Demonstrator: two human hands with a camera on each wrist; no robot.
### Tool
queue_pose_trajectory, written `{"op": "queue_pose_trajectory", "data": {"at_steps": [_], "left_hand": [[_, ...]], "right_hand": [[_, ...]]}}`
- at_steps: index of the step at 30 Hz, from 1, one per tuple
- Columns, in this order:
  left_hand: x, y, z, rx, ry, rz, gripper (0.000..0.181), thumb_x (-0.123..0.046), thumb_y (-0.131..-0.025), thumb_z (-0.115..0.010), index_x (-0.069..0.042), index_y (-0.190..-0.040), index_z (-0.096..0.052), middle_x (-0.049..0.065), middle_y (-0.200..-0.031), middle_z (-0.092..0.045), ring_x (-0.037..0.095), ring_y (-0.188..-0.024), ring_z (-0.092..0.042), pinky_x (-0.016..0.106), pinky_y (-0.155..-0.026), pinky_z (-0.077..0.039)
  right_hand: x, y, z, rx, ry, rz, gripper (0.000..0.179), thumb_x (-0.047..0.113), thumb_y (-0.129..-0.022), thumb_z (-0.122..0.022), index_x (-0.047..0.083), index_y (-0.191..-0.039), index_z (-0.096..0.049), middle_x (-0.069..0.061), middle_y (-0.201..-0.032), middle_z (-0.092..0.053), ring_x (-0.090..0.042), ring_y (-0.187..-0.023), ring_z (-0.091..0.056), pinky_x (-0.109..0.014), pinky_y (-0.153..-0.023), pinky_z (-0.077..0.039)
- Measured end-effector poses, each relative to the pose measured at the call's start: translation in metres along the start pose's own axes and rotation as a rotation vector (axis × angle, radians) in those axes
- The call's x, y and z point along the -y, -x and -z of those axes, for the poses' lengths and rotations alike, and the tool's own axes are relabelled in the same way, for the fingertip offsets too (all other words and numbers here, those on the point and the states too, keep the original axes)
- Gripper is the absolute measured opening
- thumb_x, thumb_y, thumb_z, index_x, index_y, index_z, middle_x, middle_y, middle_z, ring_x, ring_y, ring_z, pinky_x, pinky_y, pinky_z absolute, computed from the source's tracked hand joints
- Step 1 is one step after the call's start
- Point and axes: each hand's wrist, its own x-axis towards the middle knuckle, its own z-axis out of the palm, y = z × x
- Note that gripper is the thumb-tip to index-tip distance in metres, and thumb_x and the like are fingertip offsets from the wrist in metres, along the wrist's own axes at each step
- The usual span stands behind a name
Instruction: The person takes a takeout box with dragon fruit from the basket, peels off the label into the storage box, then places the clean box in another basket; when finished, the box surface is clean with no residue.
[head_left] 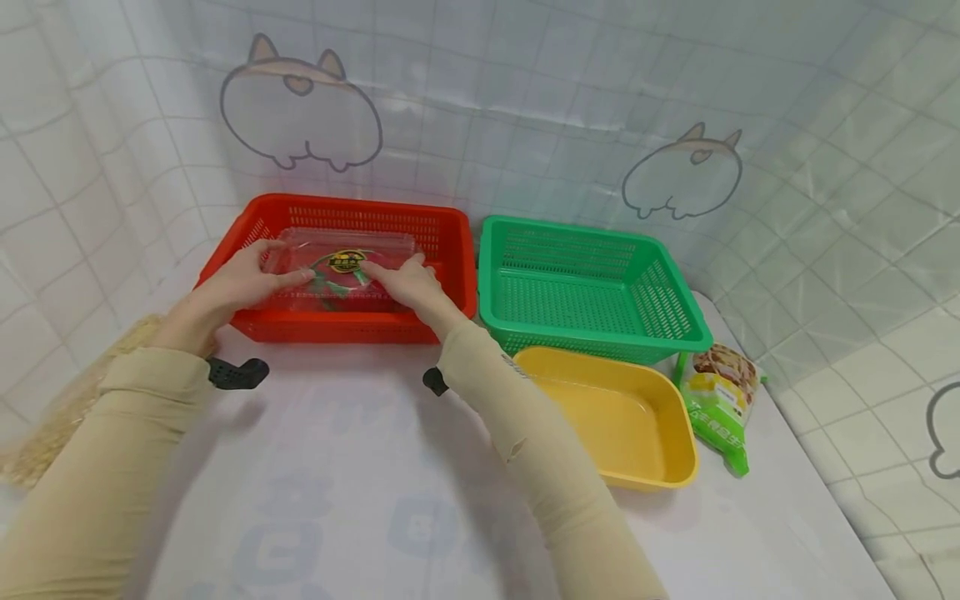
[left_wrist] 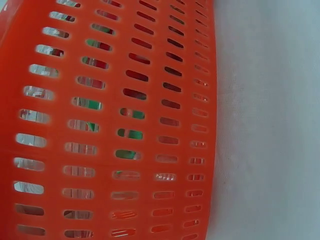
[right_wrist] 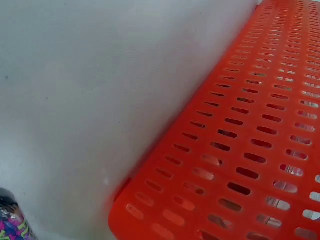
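A clear plastic box with a black and yellow label lies inside the red basket, and green shapes show through or beneath its lid. My left hand grips the box's left end, thumb over the top. At the right part of the box, my right hand holds it with the thumb near the label and the fingers toward the far side. Both wrist views show only the slotted basket wall, with the hands hidden. Through the slots in the left wrist view, green and clear bits appear.
Right of the red basket stands a green basket, with a yellow tub before it. A green food packet lies at far right. Beside my left forearm rests a bag of pale pieces. Patterned curtains enclose the white table.
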Motion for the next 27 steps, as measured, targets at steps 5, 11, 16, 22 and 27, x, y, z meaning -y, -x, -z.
{"op": "queue_pose_trajectory", "data": {"at_steps": [5,11,16,22,27], "left_hand": [[0.0,-0.0019,-0.0002,0.007,0.01,0.006,0.113,-0.065,-0.087,-0.063,-0.002,-0.159,-0.002,0.034,-0.159,-0.014,0.054,-0.139,-0.019,0.072,-0.108,-0.027],[0.0018,-0.0054,0.0001,0.027,0.031,0.013,0.116,-0.066,-0.085,-0.064,-0.004,-0.159,0.001,0.033,-0.161,-0.009,0.054,-0.142,-0.015,0.072,-0.108,-0.025],[0.0035,-0.0067,0.0023,0.059,0.056,0.029,0.118,-0.066,-0.085,-0.064,-0.006,-0.159,0.005,0.032,-0.161,-0.005,0.053,-0.142,-0.013,0.072,-0.109,-0.025],[0.0025,-0.0054,0.0023,0.066,0.066,0.029,0.116,-0.065,-0.086,-0.064,-0.006,-0.159,0.005,0.032,-0.16,-0.008,0.053,-0.14,-0.014,0.071,-0.109,-0.026],[0.0034,-0.0051,0.0004,0.052,0.076,0.011,0.114,-0.064,-0.087,-0.064,-0.007,-0.16,0.003,0.031,-0.161,-0.008,0.052,-0.141,-0.014,0.071,-0.109,-0.026]], "right_hand": [[0.0009,0.0002,0.0,-0.004,0.019,-0.003,0.112,0.066,-0.085,-0.064,0.014,-0.161,-0.001,-0.006,-0.167,-0.017,-0.026,-0.153,-0.017,-0.05,-0.12,-0.027],[0.0004,0.0005,0.0012,-0.006,-0.005,0.001,0.111,0.062,-0.084,-0.067,0.015,-0.161,-0.002,-0.006,-0.166,-0.019,-0.026,-0.152,-0.019,-0.05,-0.12,-0.027],[-0.001,0.0004,0.0002,-0.012,-0.026,0.017,0.111,0.059,-0.084,-0.071,0.015,-0.161,-0.005,-0.006,-0.165,-0.021,-0.027,-0.151,-0.02,-0.05,-0.119,-0.029],[-0.0017,0.0008,-0.001,-0.027,-0.039,0.021,0.11,0.058,-0.083,-0.071,0.018,-0.162,-0.004,-0.006,-0.165,-0.021,-0.028,-0.151,-0.021,-0.05,-0.118,-0.031],[-0.0033,-0.0005,-0.0012,-0.025,-0.055,0.026,0.11,0.057,-0.084,-0.072,0.019,-0.162,-0.003,-0.007,-0.165,-0.02,-0.028,-0.151,-0.021,-0.05,-0.117,-0.032]]}}
